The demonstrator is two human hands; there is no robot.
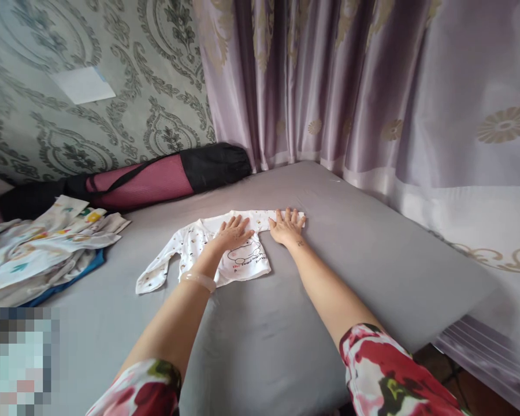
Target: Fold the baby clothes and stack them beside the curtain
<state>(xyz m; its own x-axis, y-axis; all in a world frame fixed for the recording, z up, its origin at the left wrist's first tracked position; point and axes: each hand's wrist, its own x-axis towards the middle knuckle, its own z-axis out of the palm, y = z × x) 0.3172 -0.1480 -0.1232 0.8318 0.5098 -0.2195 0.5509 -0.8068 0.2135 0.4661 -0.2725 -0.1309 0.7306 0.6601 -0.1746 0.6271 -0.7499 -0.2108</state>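
Observation:
A small white long-sleeved baby shirt [190, 248] with tiny coloured spots and a line drawing on the front lies flat on the grey mattress [372, 260]. My left hand [233, 231] rests flat on the chest of the shirt, fingers spread, with a pale bangle on the wrist. My right hand [287, 225] lies flat, fingers stretched out, on the shirt's right sleeve near its end. The other sleeve trails out to the left, free of both hands.
A pile of patterned clothes [39, 248] lies at the left of the mattress. A maroon and black roll bag [156, 176] lies against the patterned wall. Lilac curtains [372, 86] hang behind and along the right edge.

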